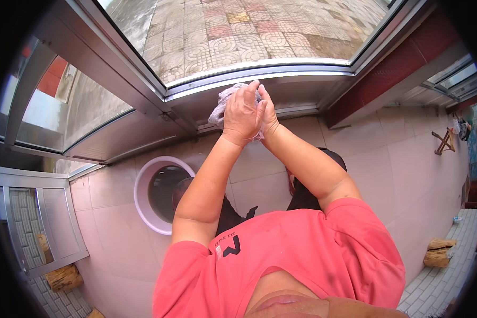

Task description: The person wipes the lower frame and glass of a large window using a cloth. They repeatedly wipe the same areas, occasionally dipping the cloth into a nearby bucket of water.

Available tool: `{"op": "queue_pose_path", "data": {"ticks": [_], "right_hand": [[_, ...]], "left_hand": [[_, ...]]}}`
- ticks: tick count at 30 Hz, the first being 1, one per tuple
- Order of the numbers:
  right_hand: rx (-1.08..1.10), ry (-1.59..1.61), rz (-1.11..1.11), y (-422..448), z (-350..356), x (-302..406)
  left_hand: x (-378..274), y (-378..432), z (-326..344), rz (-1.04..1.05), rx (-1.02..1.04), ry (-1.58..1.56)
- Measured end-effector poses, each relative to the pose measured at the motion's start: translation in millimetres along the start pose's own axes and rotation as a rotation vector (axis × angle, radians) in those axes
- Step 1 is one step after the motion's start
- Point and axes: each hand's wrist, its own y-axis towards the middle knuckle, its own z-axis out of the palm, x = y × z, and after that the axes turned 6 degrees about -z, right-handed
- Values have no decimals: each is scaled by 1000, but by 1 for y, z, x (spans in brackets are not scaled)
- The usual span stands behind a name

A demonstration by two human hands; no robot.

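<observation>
A crumpled, pale greyish-lilac cloth is bunched between my two hands, in front of the lower rail of an aluminium-framed glass door. My left hand covers the cloth from the left, its back towards me and its fingers pointing up. From the right, my right hand presses in against it, partly hidden behind the left thumb. Some of the cloth sticks out left of my left hand, and a small end shows below the wrists. Both arms reach straight forward.
A pink plastic basin of murky water stands on the tiled floor by my left leg. An aluminium door leaf angles off at left. Wood logs lie at lower left, another split log at right, near a folding stool.
</observation>
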Motion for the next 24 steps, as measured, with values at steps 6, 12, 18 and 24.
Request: {"op": "queue_pose_path", "data": {"ticks": [6, 12, 18, 24], "right_hand": [[26, 52, -206, 18, 19, 61], [-68, -91, -1070, 56, 18, 194], [-868, -1108, -1512, 125, 31, 139], [-420, -1676, -1361, 122, 5, -33]], "left_hand": [[21, 11, -26, -48, -103, -105], [63, 3, -39, -421, -163, -186], [65, -5, -51, -311, -145, 26], [76, 1, -50, -259, -113, 144]]}}
